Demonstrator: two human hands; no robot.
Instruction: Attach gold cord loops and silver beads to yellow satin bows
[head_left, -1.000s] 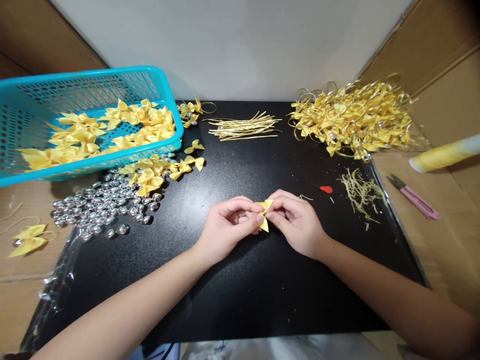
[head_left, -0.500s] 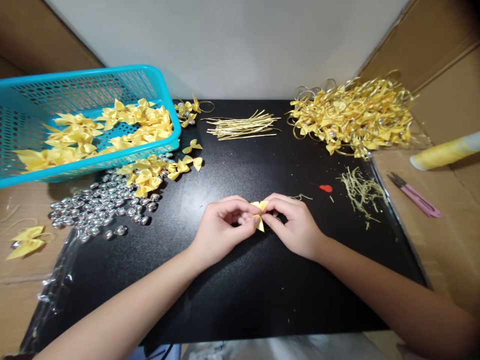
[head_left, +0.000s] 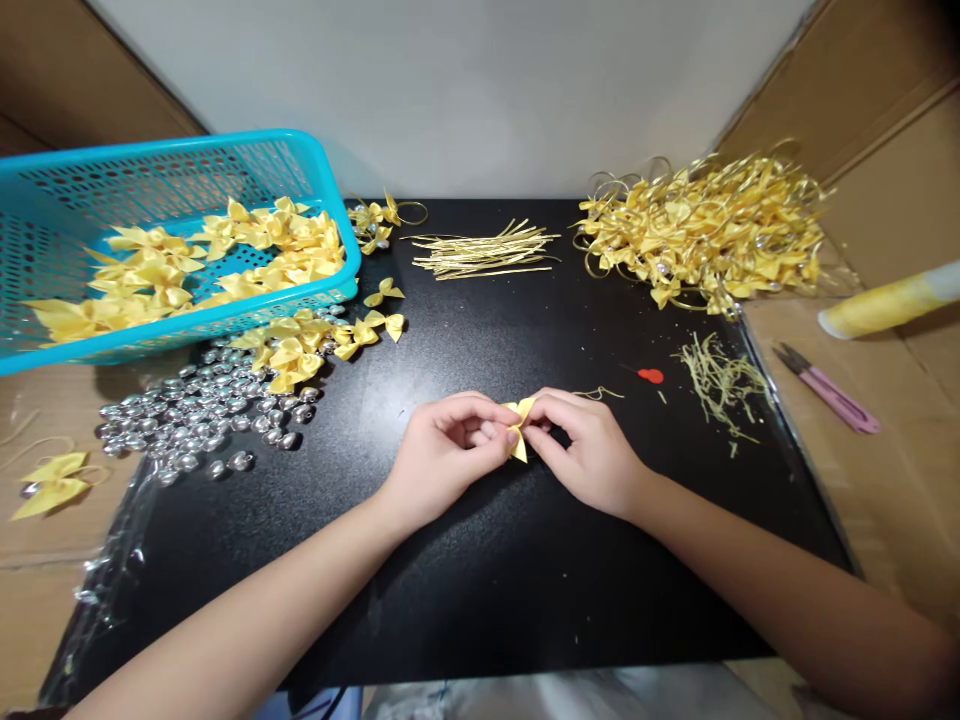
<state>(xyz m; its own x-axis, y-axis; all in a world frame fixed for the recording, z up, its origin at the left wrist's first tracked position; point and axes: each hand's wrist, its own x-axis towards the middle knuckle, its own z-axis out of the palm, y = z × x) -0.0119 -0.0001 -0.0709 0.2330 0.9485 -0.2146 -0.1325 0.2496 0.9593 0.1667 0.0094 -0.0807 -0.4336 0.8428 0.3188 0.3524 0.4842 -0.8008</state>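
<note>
Between my two hands, just above the black tabletop (head_left: 480, 560), is a yellow ribbon bow (head_left: 520, 448). My left hand (head_left: 457, 445) pinches its left side between thumb and forefinger, the other fingers curled in. From the right, my right hand (head_left: 581, 445) pinches the bow near its middle with thumb and fingertips. The hands hide most of the bow, so only its upper and lower tips show. A thin yellowish cord (head_left: 598, 393) pokes out beyond the right hand's knuckles.
A turquoise basket (head_left: 341, 215) of yellow bows stands at left, with silver bells (head_left: 199, 410) before it. Gold ties (head_left: 484, 250) lie at the back. At right are finished bows (head_left: 705, 230), cord scraps (head_left: 716, 385), a red needle threader (head_left: 649, 376) and pink snips (head_left: 829, 392).
Both hands keep their pinch on the bow. The fingers of my right hand have shifted very slightly, and a little more of the bow's lower tip shows between the hands.
</note>
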